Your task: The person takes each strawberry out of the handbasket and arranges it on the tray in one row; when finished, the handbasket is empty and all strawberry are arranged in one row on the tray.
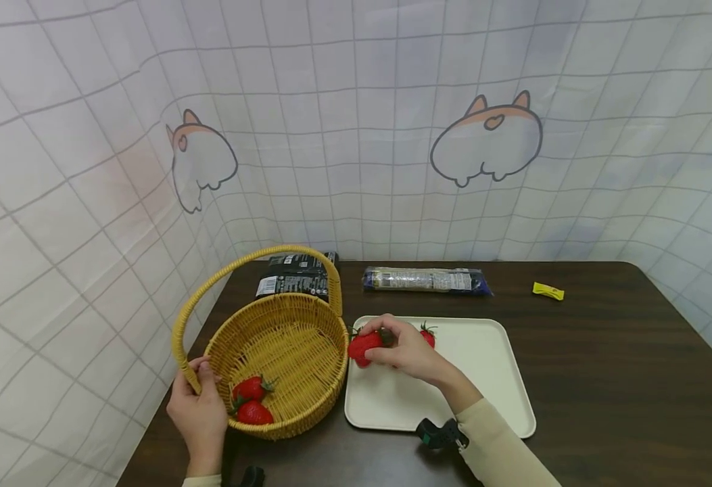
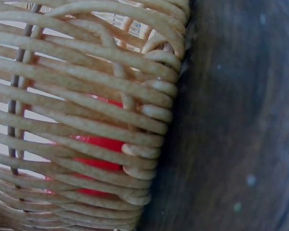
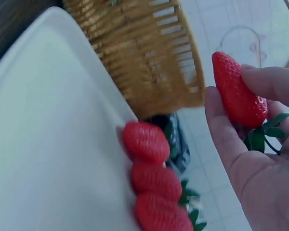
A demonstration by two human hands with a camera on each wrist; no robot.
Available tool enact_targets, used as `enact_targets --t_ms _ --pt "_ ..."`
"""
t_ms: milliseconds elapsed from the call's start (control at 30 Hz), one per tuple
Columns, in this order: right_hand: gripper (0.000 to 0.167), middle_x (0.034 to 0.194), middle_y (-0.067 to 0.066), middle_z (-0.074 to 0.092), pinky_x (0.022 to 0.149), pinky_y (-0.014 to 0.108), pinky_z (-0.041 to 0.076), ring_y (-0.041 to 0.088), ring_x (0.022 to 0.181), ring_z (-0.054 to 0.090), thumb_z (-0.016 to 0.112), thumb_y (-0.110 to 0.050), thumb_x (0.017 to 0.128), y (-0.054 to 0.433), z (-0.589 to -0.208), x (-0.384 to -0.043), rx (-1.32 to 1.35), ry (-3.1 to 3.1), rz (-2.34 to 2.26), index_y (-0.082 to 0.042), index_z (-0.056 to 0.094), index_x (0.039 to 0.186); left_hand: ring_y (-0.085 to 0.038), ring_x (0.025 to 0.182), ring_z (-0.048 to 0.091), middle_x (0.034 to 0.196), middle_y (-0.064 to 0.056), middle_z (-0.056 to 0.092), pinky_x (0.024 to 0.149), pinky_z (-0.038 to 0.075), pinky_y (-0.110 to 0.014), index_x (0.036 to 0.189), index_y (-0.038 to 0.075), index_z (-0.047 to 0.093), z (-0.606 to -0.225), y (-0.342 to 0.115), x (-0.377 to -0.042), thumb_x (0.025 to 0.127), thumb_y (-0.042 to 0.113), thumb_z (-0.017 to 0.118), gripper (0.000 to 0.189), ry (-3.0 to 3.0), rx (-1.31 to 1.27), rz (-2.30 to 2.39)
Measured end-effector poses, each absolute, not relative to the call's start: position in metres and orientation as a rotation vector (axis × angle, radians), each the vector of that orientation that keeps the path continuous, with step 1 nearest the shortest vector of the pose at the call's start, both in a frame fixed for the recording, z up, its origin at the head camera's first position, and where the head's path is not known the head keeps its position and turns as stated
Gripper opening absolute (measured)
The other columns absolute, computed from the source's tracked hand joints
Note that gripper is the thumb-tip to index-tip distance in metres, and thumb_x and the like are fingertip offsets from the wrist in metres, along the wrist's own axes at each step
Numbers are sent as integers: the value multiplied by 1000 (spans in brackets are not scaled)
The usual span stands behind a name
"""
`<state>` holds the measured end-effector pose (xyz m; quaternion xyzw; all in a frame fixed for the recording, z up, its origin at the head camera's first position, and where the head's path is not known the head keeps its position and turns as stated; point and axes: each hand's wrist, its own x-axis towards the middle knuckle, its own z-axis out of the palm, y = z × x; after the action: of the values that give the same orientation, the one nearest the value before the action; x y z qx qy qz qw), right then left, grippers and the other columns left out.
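Note:
My right hand [image 1: 409, 350] pinches a red strawberry [image 3: 237, 94] between thumb and fingers, above the left side of the white tray [image 1: 483, 379]. In the right wrist view its green leaves point toward the palm. Three more strawberries [image 3: 156, 180] lie in a row along the tray's edge. A yellow woven basket [image 1: 301, 419] with a tall arched handle stands left of the tray. My left hand [image 1: 199, 409] grips the basket where handle and rim meet, thumb on top. Two strawberries [image 1: 252, 400] lie inside on the left; red shows through the weave [image 2: 98, 149] in the left wrist view.
Behind the basket lies a black package [image 1: 295, 276] with white print. A long clear-and-blue packet [image 1: 425, 280] lies behind the tray. A small yellow wrapped piece [image 1: 548, 291] is at the back right. A white grid-patterned curtain [image 1: 356, 135] hangs behind the dark wooden table [image 1: 605, 379].

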<state>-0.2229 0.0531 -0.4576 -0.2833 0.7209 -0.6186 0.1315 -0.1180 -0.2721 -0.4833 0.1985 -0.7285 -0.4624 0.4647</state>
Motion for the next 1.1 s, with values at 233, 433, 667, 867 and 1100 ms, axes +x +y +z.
enact_targets --t_ms 233,433,667,867,1100 --pt "44 121 17 59 83 49 54 26 92 63 73 -11 87 69 -456 -234 -636 2049 -1910 -1 56 126 3 64 57 80 -15 64 60 41 -15 105 0 69 -484 -275 -115 99 17 58 21 -1778 500 -1123" --pt "44 118 20 55 79 36 57 25 92 61 68 0 87 92 -453 -242 -513 2043 -2009 5 51 127 3 64 57 80 -8 64 61 42 -15 104 0 69 -484 -274 -114 99 18 59 22 -1763 482 -1137" --pt "49 124 24 52 81 34 56 20 96 61 60 5 88 122 -451 -253 -437 2032 -2136 0 46 135 -2 64 58 78 -11 63 60 42 -15 104 -1 69 -483 -274 -117 99 16 58 21 -1775 473 -1126" --pt "63 135 28 49 82 31 56 15 95 66 58 4 92 144 -454 -259 -383 2076 -2119 -7 35 149 -2 63 58 77 -10 63 59 42 -14 104 -2 69 -484 -273 -118 99 14 59 20 -1773 466 -1125" --pt "62 137 26 44 84 31 55 15 99 63 64 -5 93 167 -454 -260 -299 2173 -2066 -4 36 148 3 63 56 78 -19 63 58 41 -13 104 -2 68 -484 -271 -119 99 12 59 18 -1782 457 -1114"
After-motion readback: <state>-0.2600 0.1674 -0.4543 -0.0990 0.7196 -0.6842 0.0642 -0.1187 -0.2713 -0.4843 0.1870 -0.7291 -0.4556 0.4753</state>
